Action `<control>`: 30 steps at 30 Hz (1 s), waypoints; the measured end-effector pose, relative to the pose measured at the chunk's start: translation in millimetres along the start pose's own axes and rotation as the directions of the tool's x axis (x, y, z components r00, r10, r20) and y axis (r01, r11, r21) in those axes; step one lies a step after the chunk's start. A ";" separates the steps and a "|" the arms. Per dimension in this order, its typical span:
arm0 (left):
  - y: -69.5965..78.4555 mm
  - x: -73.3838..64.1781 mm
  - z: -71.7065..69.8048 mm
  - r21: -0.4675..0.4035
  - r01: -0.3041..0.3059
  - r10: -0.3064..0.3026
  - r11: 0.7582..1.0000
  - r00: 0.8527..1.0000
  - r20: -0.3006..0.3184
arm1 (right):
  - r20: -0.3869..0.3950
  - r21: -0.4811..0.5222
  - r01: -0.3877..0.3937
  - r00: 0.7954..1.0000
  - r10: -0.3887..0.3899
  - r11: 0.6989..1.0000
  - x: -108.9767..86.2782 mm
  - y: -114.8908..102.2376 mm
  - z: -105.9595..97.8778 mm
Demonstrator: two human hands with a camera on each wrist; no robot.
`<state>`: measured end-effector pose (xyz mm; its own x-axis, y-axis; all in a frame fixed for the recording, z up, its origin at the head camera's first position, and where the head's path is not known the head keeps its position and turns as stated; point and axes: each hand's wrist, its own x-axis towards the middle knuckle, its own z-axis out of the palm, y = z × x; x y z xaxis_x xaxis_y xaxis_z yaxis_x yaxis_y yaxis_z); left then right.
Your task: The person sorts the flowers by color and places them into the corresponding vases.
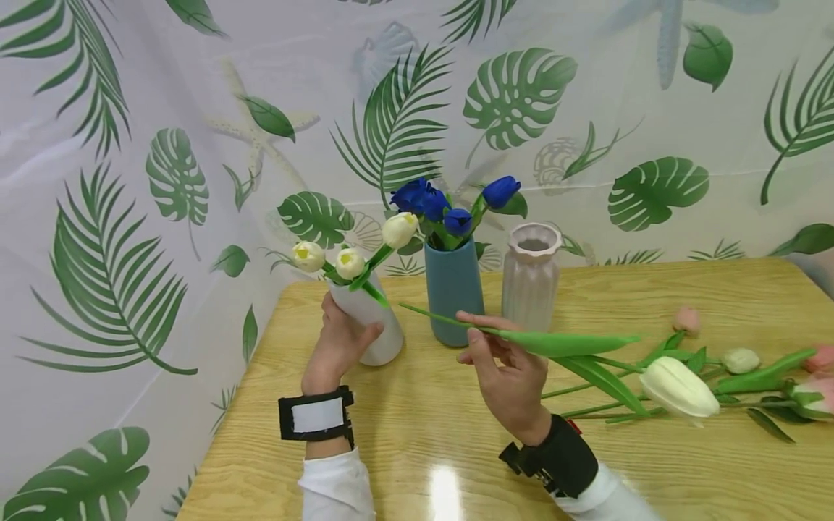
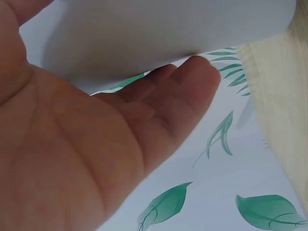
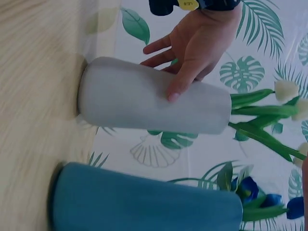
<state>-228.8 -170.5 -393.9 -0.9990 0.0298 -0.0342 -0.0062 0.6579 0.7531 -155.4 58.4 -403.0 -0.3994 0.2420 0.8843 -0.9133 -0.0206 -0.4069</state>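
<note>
**White vase and single tulip: hand positions**

The white vase (image 1: 368,312) stands at the left of the table (image 1: 404,449) and holds three cream-white tulips (image 1: 350,263). The left hand (image 1: 335,344) grips the vase body, thumb on the near side, fingers round the far side. The right hand (image 1: 511,380) pinches the stem of a loose white tulip (image 1: 567,344); its bloom is to the right, its cut end directed toward the white vase. The hands are apart.

Just right of the white vase is a blue vase (image 1: 454,297) containing blue flowers (image 1: 433,202). Next is a pale ribbed vase (image 1: 531,282). Pink flowers (image 1: 687,320) lie at the right. A leaf-print backdrop (image 1: 280,43) is behind.
</note>
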 end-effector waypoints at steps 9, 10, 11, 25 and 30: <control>-3.5 1.4 1.5 -0.053 -0.061 0.061 0.997 0.998 -0.006 | 0.118 -0.005 0.027 0.993 -0.027 1.000 10.7 15.3 33.4; -3.7 1.6 1.9 -0.053 -0.068 0.068 0.996 0.998 -0.010 | 0.132 -0.015 0.024 0.991 -0.022 1.000 11.4 17.7 36.0; -4.2 1.9 2.4 -0.056 -0.075 0.074 0.996 0.997 -0.015 | 0.145 -0.026 0.023 0.989 -0.019 0.999 12.2 20.1 38.3; -2.1 1.9 3.7 -0.030 -0.050 0.049 0.998 0.998 -0.028 | 0.294 -0.276 -0.100 0.938 0.184 0.956 36.9 27.5 57.9; -4.2 2.5 3.5 -0.027 -0.047 0.047 0.999 0.999 -0.009 | 0.386 -0.478 -0.096 0.870 0.307 0.873 53.7 32.8 71.2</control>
<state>-231.1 -170.6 -399.5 -0.9985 0.0538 0.0069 0.0396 0.6350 0.7715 -212.6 1.7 -352.5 -0.6590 -0.1705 0.7325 -0.7205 0.4226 -0.5498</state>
